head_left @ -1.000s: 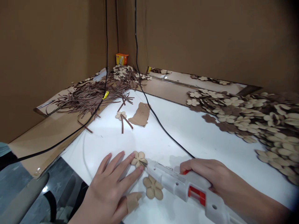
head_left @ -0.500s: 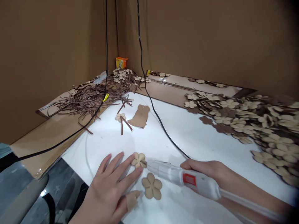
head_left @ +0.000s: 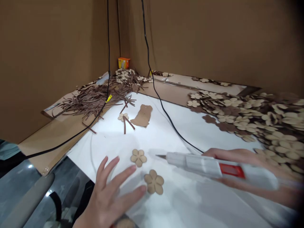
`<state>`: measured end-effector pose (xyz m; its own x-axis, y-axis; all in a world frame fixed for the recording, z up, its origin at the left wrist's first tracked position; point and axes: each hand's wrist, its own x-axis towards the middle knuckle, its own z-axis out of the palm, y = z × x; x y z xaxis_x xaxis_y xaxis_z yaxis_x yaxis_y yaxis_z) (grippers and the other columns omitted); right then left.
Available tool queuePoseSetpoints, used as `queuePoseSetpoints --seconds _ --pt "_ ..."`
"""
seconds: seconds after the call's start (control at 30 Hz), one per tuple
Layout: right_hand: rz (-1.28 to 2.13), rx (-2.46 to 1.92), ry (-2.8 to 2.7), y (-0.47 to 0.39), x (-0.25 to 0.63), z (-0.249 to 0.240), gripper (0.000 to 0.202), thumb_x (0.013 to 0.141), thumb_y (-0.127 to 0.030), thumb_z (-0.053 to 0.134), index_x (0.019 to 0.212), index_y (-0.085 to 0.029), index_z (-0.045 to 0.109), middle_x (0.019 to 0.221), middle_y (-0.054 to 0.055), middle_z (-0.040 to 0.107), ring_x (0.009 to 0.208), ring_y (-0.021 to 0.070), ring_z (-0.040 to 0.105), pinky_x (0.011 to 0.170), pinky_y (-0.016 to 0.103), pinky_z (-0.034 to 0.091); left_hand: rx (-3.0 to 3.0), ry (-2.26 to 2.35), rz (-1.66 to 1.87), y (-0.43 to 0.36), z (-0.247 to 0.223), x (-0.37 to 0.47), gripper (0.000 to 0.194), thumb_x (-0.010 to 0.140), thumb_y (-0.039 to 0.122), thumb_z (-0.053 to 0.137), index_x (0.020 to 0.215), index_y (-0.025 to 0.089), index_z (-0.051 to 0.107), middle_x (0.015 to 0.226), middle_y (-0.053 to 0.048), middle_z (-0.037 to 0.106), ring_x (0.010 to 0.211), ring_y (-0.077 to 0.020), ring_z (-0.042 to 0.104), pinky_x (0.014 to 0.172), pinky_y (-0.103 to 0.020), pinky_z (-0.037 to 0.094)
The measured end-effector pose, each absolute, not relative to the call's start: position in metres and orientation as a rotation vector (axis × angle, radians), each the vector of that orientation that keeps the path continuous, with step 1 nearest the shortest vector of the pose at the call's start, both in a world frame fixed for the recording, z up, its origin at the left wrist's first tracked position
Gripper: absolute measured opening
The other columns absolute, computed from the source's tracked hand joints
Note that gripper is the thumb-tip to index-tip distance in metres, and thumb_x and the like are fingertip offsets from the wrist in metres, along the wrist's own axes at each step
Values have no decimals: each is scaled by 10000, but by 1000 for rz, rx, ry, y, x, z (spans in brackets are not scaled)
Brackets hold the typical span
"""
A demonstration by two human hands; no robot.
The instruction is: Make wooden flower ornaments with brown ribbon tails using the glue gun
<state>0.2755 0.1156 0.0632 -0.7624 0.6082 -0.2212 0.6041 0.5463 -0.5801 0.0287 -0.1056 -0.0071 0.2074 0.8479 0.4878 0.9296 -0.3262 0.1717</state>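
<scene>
My right hand [head_left: 247, 171] is wrapped around a white hot glue pen [head_left: 204, 166] with a red panel and a pointed metal tip. The tip points left, just above the white board and apart from the flowers. Two beige five-petal flowers lie near it: an upper flower [head_left: 138, 157] and a lower flower [head_left: 154, 181]. My left hand [head_left: 111, 193] is spread with nothing in it. Its index fingertip is close to the lower flower's left edge, and its middle finger reaches just below the upper flower. My left thumb is mostly cut off at the bottom edge.
A black cable [head_left: 163, 109] hangs down across the white board [head_left: 171, 136]. Dark brown strips [head_left: 95, 101] are heaped at the back left, and layered flowers [head_left: 251, 117] at the right. A torn brown piece [head_left: 142, 116] lies beside a flower with strips [head_left: 123, 117].
The glue pen has drawn back to the right, off the upper flower. My left fingers have let go of that flower and moved down and left.
</scene>
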Motion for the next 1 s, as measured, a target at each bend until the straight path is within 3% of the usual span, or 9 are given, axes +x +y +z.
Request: queuePoseSetpoints --seconds 0.13,0.23,0.4,0.6,0.9,1.0 --pt "1356 -782 -3025 126 276 56 225 696 -334 533 846 -195 627 691 8 641 577 144 546 511 218 366 -2288 -1616 -600 -103 -3 46 366 912 428 381 1176 293 596 1276 -33 528 1299 -297 278 1087 -535 47" --pt "1368 -757 -3103 130 277 51 251 670 -240 505 876 -197 641 736 16 653 623 160 574 545 222 384 -2352 -1583 -471 -93 0 50 401 895 466 397 1184 266 591 1233 -22 575 1264 -279 339 1093 -509 33" --pt "1402 -834 -3052 126 278 48 266 639 -217 500 866 -211 638 723 3 632 629 161 562 560 223 382 -2339 -1592 -394 -88 -2 50 461 854 475 440 1276 299 499 1299 -6 529 1204 -290 401 1076 -529 46" --pt "1547 -869 -2978 129 277 40 222 697 -225 445 822 -211 628 641 -17 563 543 121 485 487 203 335 -2346 -1633 -387 -91 -8 51 502 822 431 474 1308 310 456 1334 5 494 1187 -303 407 1063 -538 81" --pt "1773 -989 -2751 121 270 45 153 719 -173 439 723 -176 592 583 -18 539 501 98 457 457 185 343 -2352 -1674 -398 -89 -8 50 514 816 445 459 1311 309 457 1354 8 472 1201 -299 387 1074 -510 70" --pt "1737 -925 -2778 120 269 45 100 670 -169 489 715 -172 579 569 -29 528 500 95 448 464 187 349 -2338 -1673 -410 -89 -7 51 482 832 468 441 1285 312 489 1332 8 495 1201 -290 389 1078 -493 67"
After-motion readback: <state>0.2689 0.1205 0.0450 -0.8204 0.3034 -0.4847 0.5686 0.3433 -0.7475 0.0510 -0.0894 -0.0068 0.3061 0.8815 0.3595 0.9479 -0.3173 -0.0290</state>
